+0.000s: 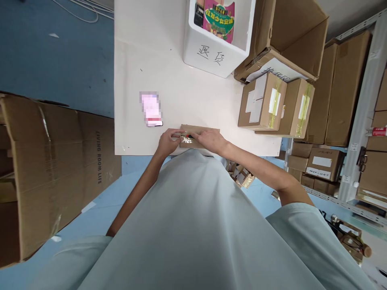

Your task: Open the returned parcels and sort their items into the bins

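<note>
While forearms [136, 193] [256, 161] slant inward, hands [168, 143] [213, 141] touch a cardboard package [193, 127]: left pinching its end, right's grip unclear.

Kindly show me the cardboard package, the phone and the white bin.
Cardboard package [193, 129], head view: brown top, near far edge.
Phone [151, 108], head view: middle of its screen.
White bin [211, 54], head view: wall with handwriting.

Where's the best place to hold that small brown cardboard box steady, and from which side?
Probably grip the oblong brown cardboard box by its short left end, coming from the left with the bare left hand. The box lies longer side to side, so that end offers the narrower span, while the bare right hand covers some of its right part.
</note>
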A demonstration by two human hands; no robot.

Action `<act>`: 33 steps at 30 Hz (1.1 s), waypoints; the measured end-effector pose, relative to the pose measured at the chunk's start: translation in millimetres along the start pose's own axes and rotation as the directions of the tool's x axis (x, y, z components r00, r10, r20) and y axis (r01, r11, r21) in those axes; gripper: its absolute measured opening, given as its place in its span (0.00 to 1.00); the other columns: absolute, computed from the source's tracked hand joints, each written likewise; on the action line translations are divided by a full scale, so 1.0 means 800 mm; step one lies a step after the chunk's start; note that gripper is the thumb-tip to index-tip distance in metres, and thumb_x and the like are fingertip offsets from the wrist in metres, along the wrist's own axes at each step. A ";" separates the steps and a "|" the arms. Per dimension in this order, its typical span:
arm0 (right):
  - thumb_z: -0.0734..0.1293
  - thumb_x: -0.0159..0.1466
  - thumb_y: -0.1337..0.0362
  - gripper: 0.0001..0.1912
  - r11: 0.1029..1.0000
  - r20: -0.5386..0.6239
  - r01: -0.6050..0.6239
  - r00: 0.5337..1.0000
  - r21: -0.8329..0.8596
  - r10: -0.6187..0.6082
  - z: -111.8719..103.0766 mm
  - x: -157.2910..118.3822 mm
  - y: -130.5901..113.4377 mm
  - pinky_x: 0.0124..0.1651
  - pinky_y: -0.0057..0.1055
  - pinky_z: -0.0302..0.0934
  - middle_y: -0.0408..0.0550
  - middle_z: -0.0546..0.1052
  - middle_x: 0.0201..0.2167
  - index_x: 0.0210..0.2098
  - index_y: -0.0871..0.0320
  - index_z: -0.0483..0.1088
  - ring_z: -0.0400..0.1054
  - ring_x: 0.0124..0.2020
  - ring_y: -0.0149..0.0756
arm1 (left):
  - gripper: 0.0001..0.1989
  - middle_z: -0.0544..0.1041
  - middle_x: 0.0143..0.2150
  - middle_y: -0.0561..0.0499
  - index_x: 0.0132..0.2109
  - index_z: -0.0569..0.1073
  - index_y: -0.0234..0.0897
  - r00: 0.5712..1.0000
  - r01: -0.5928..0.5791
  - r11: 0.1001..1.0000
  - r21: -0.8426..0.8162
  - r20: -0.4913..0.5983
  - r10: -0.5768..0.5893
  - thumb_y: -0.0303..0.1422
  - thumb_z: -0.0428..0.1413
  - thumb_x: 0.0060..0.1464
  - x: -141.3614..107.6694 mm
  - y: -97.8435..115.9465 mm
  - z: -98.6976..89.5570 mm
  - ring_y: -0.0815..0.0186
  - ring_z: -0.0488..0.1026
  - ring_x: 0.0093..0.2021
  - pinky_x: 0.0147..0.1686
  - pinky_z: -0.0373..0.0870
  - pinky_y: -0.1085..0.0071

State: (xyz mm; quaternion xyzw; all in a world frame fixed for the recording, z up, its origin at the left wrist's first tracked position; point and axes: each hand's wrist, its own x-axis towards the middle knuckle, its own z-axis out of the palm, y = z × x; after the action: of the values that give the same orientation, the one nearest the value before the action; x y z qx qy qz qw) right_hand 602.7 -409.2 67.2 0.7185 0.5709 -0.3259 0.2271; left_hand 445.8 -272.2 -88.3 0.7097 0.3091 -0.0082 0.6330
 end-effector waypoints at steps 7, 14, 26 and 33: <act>0.58 0.78 0.74 0.31 1.000 0.005 0.002 1.000 0.011 -0.002 0.002 -0.008 0.008 0.46 0.38 0.68 0.59 0.86 0.47 0.78 0.58 0.58 0.82 0.51 0.53 | 0.17 0.83 0.59 0.44 0.53 0.85 0.41 1.000 0.009 1.000 0.003 -0.030 -0.009 0.34 0.64 0.56 -0.002 0.009 0.012 0.53 0.85 0.51 0.56 0.81 0.57; 0.59 0.78 0.72 0.27 0.999 -0.022 0.032 0.999 0.032 -0.032 0.007 -0.006 0.011 0.45 0.35 0.67 0.59 0.86 0.47 0.75 0.59 0.60 0.82 0.48 0.49 | 0.18 0.84 0.60 0.45 0.53 0.85 0.41 0.997 0.055 0.998 0.002 -0.050 -0.055 0.36 0.64 0.55 -0.006 0.019 0.010 0.54 0.84 0.51 0.55 0.82 0.58; 0.57 0.76 0.74 0.31 0.997 -0.030 0.035 0.999 0.074 -0.033 0.022 -0.010 0.004 0.45 0.38 0.70 0.62 0.85 0.45 0.78 0.65 0.56 0.82 0.47 0.50 | 0.20 0.85 0.59 0.44 0.52 0.86 0.40 0.989 0.102 0.994 -0.025 -0.109 -0.104 0.36 0.63 0.52 -0.010 0.028 0.019 0.53 0.83 0.52 0.58 0.81 0.56; 0.56 0.74 0.78 0.25 0.998 -0.015 0.000 1.000 0.061 0.001 0.033 -0.024 0.026 0.42 0.37 0.71 0.66 0.85 0.47 0.67 0.68 0.69 0.83 0.47 0.51 | 0.21 0.84 0.60 0.43 0.52 0.86 0.39 0.986 0.114 0.993 -0.013 -0.120 -0.114 0.39 0.65 0.52 -0.013 0.034 0.022 0.52 0.83 0.52 0.57 0.81 0.56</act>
State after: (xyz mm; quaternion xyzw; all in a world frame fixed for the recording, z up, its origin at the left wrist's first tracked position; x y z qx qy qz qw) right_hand 614.9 -445.8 62.1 0.7276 0.5625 -0.3376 0.2007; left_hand 456.3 -292.8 -63.5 0.6880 0.3868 -0.0007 0.6140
